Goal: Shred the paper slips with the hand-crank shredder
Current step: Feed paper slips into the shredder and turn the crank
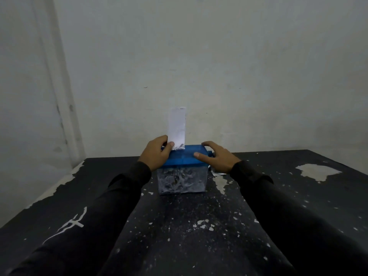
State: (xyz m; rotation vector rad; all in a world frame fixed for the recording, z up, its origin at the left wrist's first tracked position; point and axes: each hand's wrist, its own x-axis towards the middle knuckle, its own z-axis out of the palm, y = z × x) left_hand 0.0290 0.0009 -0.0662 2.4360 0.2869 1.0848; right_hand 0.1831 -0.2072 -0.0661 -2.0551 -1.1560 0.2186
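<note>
One hand-crank shredder (pixel 182 170) at mid-table (pixel 179 226), near the wall (pixel 219 56): blue lid (pixel 185 157), clear bin (pixel 182 182) below, packed with white shreds (pixel 179 181). One paper slip (pixel 177 126) upright in the lid's slot. Left hand (pixel 156 152) at lid's left end, thumb and fingers pinching slip's lower edge. Right hand (pixel 216 158) at lid's right end, fingers curved loosely over it, thumb flat on lid; hold on crank: cannot tell. One further paper scrap (pixel 218 173) on table beside bin, behind right wrist. Two dark sleeves (pixel 111 206).

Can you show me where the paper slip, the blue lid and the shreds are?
slip (pixel 176 124): head view, middle of the upright white strip.
lid (pixel 183 158): head view, bare blue top.
shreds (pixel 180 182): head view, pile behind the clear wall.
</note>
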